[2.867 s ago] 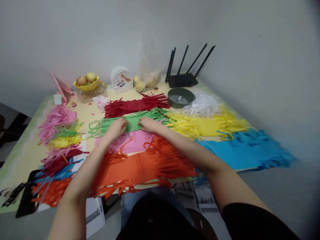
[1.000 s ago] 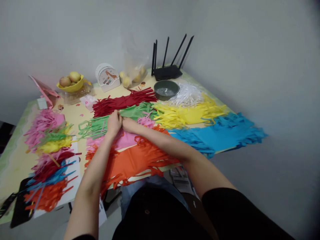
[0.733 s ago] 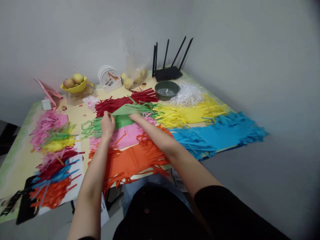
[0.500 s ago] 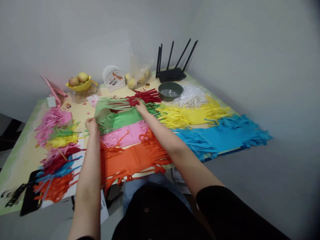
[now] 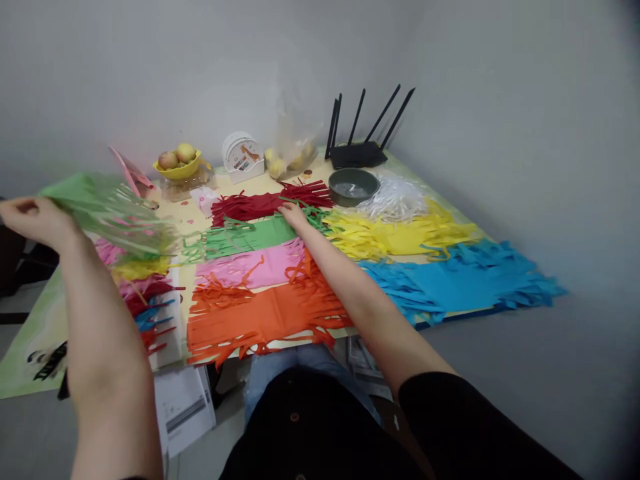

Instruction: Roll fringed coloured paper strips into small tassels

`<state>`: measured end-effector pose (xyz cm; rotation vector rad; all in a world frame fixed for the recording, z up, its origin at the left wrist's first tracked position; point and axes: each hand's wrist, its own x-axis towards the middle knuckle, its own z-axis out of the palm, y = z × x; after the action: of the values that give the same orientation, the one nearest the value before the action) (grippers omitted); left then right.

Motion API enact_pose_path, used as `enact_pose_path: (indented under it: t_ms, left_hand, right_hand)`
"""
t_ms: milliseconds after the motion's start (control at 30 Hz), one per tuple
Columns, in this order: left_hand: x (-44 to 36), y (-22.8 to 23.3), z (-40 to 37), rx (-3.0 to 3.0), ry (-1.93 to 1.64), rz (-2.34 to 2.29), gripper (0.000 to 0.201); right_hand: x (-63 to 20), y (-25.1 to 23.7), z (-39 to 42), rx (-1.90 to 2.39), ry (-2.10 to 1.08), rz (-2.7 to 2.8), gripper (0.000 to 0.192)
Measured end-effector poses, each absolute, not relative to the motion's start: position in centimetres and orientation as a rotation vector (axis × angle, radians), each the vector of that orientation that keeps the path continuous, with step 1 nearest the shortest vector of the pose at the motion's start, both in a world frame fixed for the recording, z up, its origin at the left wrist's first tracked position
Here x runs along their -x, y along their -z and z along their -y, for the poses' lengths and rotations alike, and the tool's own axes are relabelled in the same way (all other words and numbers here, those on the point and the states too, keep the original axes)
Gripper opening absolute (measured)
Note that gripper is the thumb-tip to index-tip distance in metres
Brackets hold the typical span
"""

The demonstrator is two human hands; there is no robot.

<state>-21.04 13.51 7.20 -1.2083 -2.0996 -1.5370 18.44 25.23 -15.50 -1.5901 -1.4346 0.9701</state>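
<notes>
My left hand [image 5: 37, 219] is closed on a sheet of green fringed paper [image 5: 80, 193], raised at the far left with its fringe trailing right and blurred. My right hand [image 5: 293, 216] rests at the upper right edge of another green fringed paper [image 5: 267, 235] lying on the table, fingers stretched out. Behind it lies dark red fringed paper [image 5: 255, 205]. In front are pink fringed paper [image 5: 275, 265] and orange fringed paper [image 5: 273, 312]. To the right lie yellow fringed paper [image 5: 405, 237], blue fringed paper [image 5: 455, 280] and white strips [image 5: 400, 197].
At the back stand a black router [image 5: 359, 155], a dark green bowl [image 5: 353, 187], a bag of yellow fruit [image 5: 293, 157], a white holder [image 5: 243, 160] and a yellow fruit bowl [image 5: 183, 171]. Small coloured fringe bundles [image 5: 143, 270] lie left, partly behind my left arm.
My left hand has swung left and up, carrying the green fringed paper off the pile and uncovering the red paper. My right hand has let go of that sheet and stays near the green paper.
</notes>
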Motion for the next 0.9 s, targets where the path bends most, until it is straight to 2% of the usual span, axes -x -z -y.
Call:
enact_pose_path:
  t_ms: [100,167,267,367,433,500,667,767,900]
  left_hand:
    - [17.3,-8.7,-11.4,1.122,1.228,2.052,0.022]
    - [13.3,-8.2,-9.9,1.489,0.912,2.086,0.011]
    - [7.2,-6.0,-8.2,1.986,0.555,1.995,0.015]
    - [2.9,-3.9,-7.3,2.327,0.636,1.850,0.015]
    - [1.3,-3.0,-6.8,2.501,0.793,1.792,0.016]
    - [0.6,-2.7,-6.2,2.565,0.922,1.798,0.019]
    - [0.7,-2.7,-4.4,2.589,1.124,1.897,0.022]
    - [1.3,-2.6,-3.5,2.652,1.247,1.971,0.023]
    - [1.6,-1.5,-2.9,2.853,1.224,1.944,0.030]
  right_hand:
    - [-18.0,13.1,-23.5,1.523,-0.933,1.545,0.026]
    - [-17.4,10.6,-21.4,1.426,-0.898,1.625,0.023]
    - [-16.3,6.4,-16.4,1.142,-0.779,1.751,0.033]
    - [-15.5,3.5,-11.3,0.721,-0.492,1.955,0.063]
    - [-15.4,2.8,-9.3,0.666,-0.412,2.029,0.070]
    - [-15.8,2.7,-8.5,0.734,-0.421,2.058,0.062]
    - [-18.2,2.4,-8.3,0.903,-0.565,2.103,0.022]
    - [-19.8,1.3,-7.3,0.847,-0.690,2.030,0.014]
    - [-21.4,0.3,-6.2,0.753,-0.798,1.967,0.014]
